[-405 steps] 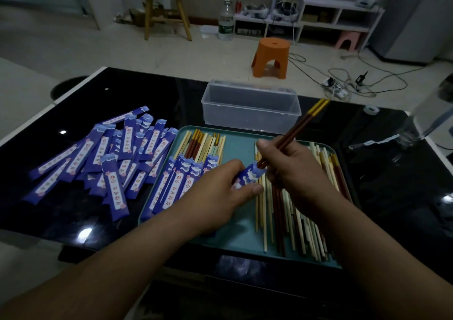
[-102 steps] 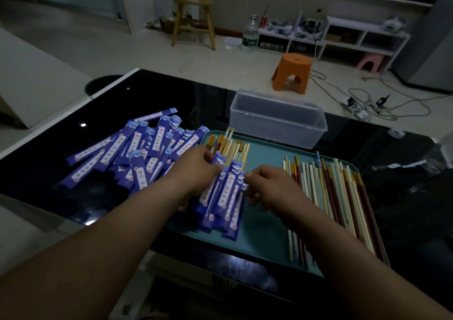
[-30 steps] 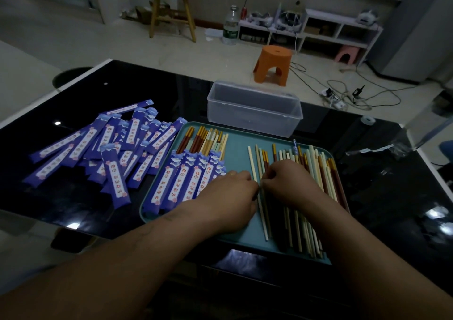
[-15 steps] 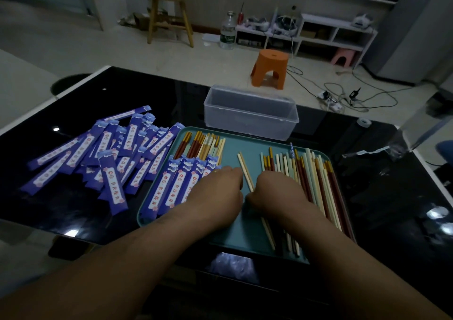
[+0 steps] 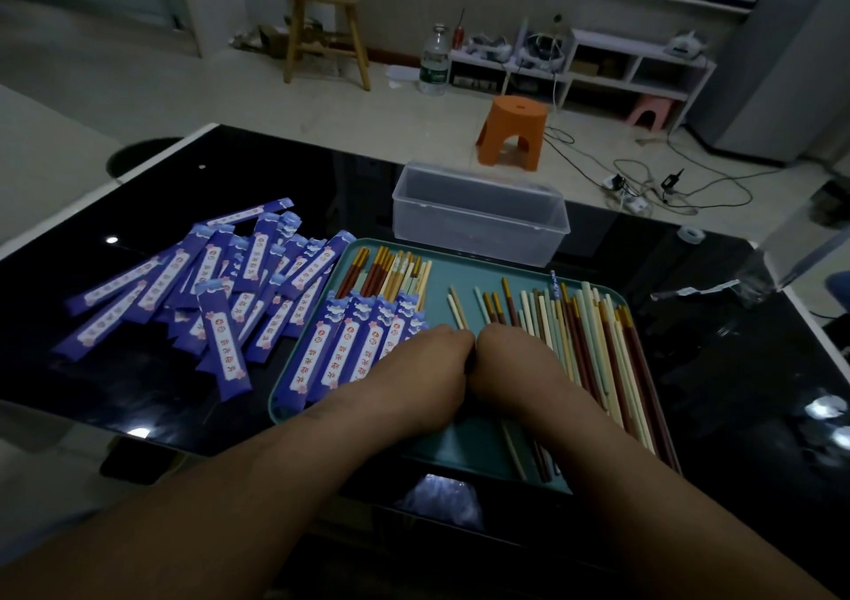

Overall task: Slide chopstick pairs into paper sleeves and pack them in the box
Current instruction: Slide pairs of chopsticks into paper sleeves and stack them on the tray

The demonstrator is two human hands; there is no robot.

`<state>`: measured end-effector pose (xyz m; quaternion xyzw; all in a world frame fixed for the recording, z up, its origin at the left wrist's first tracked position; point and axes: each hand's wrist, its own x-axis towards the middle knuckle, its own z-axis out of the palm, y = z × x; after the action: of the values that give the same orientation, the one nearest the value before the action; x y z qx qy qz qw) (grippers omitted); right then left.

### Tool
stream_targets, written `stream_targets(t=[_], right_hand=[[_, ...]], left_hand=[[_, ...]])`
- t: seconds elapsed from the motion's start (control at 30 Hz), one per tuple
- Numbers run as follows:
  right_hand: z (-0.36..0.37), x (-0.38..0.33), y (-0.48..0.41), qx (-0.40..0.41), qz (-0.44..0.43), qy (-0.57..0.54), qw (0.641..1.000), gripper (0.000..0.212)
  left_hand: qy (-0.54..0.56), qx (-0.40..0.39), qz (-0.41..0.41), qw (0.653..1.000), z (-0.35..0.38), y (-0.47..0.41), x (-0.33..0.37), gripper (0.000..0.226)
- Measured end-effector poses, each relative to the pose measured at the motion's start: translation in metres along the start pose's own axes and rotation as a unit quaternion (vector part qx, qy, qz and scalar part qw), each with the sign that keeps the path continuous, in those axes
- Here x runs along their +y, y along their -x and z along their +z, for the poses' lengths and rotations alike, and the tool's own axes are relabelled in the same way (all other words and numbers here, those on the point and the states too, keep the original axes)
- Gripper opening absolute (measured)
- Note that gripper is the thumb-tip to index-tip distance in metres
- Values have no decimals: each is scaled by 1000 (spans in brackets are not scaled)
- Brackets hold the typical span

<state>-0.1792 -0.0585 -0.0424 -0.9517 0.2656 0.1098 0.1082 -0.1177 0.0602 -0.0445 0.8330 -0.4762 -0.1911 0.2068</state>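
Note:
A teal tray (image 5: 487, 277) lies on the black glass table. Several sleeved chopstick pairs (image 5: 354, 346) lie side by side on its left half, and loose chopsticks (image 5: 593, 337) in cream, green and dark red cover its right half. My left hand (image 5: 427, 369) and my right hand (image 5: 515, 360) sit knuckles up, pressed together at the tray's middle. Their fingers curl down onto a cream chopstick pair (image 5: 457, 307), whose tips stick out beyond them. The clear plastic box (image 5: 478, 213) stands empty just behind the tray.
A heap of purple paper sleeves (image 5: 221, 286) spreads over the table left of the tray. A crumpled clear plastic wrapper (image 5: 699, 291) lies at the right. An orange stool (image 5: 513, 134), a wooden chair and cables are on the floor beyond the table.
Over the last second my hands have closed together at the tray's middle over the cream pair. That pair has slid left, away from the loose chopsticks.

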Motion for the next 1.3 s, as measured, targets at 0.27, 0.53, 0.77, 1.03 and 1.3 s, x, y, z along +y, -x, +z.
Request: stream_targets(t=[0.27, 0.53, 0.77, 1.03, 1.3], right_hand=[[-22, 24, -7, 9, 69, -360, 930, 14], [-19, 25, -5, -41, 25, -519, 854, 10], [-17, 30, -6, -66, -10, -525, 849, 11], [-14, 22, -1, -43, -19, -533, 845, 27], [-14, 17, -3, -2, -2, -497, 868, 21]], left_hand=[[145, 7, -103, 984, -6, -2, -1, 27], [305, -30, -113, 945, -5, 2, 0, 25], [330, 2, -91, 939, -6, 2, -8, 21], [329, 23, -82, 941, -12, 5, -7, 13], [234, 66, -79, 967, -12, 4, -11, 16]])
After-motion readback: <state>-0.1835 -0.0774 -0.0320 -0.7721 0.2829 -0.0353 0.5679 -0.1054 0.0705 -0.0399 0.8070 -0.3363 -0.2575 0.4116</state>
